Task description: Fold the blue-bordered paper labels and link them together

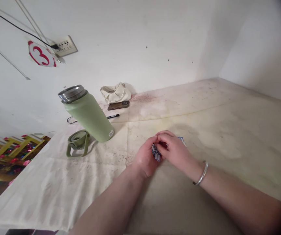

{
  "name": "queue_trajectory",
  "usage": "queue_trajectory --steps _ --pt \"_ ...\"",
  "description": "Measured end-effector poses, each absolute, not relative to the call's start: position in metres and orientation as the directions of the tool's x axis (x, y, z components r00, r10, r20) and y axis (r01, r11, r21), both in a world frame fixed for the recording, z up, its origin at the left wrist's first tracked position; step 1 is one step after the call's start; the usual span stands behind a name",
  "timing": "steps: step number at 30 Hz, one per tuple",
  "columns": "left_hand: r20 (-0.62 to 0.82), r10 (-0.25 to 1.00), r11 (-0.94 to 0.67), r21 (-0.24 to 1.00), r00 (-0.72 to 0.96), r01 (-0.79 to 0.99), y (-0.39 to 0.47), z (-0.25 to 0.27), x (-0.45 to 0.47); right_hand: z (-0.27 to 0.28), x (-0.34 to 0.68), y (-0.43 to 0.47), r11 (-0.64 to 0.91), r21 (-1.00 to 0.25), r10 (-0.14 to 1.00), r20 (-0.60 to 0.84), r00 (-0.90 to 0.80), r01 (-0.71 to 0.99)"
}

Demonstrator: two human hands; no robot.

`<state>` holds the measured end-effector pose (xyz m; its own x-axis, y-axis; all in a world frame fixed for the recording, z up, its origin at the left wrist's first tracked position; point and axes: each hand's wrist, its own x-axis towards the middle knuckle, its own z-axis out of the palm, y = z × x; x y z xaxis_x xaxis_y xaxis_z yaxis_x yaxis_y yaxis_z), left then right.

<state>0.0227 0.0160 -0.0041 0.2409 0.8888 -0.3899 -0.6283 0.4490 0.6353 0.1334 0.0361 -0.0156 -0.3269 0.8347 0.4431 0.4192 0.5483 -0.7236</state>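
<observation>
My left hand (146, 155) is curled, palm inward, around several small blue-and-white pieces (157, 156). They look like flat strips or packets, but their exact kind cannot be made out. Bent over them, my right hand (176, 150) has its thumb and fingers closed at the same pieces, its fingertips partly hidden. Another blue-and-white piece (182, 140) shows just behind the right hand, largely covered by it. A silver bracelet (202, 173) circles my right wrist. Both hands are close together over the cloth-covered table (228, 137).
Left of my hands stands an uncapped green bottle (89, 116), with its green lid (79, 143) beside it. Behind are a black marker (113, 116), a phone (118, 105) and a white handbag (116, 93). A wall (155, 39) with a socket (66, 46) borders the table.
</observation>
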Motion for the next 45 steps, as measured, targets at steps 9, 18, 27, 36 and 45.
queue_trajectory --steps 9,18,27,36,45 --pt "-0.392 0.894 0.438 0.666 0.215 -0.604 0.0168 -0.0073 0.0224 -0.0142 0.1344 0.0339 0.484 -0.771 0.873 0.396 -0.284 0.414" --pt "-0.383 0.889 0.452 0.636 0.252 -0.626 0.0186 -0.0053 0.0205 -0.0169 0.1358 0.0353 0.442 -0.781 0.895 0.347 -0.281 0.441" --pt "-0.373 0.891 0.45 0.643 0.26 -0.62 0.0189 -0.0044 0.0204 -0.0201 0.1349 0.0357 0.393 -0.797 0.916 0.301 -0.264 0.459" --pt "-0.363 0.898 0.436 0.655 0.249 -0.617 0.0187 -0.0043 0.0212 -0.015 0.135 0.0328 0.318 -0.801 0.94 0.197 -0.277 0.508" --pt "-0.37 0.901 0.429 0.688 0.225 -0.586 0.0176 -0.0043 0.0219 -0.0123 0.1352 0.0333 0.32 -0.801 0.932 0.171 -0.32 0.506"
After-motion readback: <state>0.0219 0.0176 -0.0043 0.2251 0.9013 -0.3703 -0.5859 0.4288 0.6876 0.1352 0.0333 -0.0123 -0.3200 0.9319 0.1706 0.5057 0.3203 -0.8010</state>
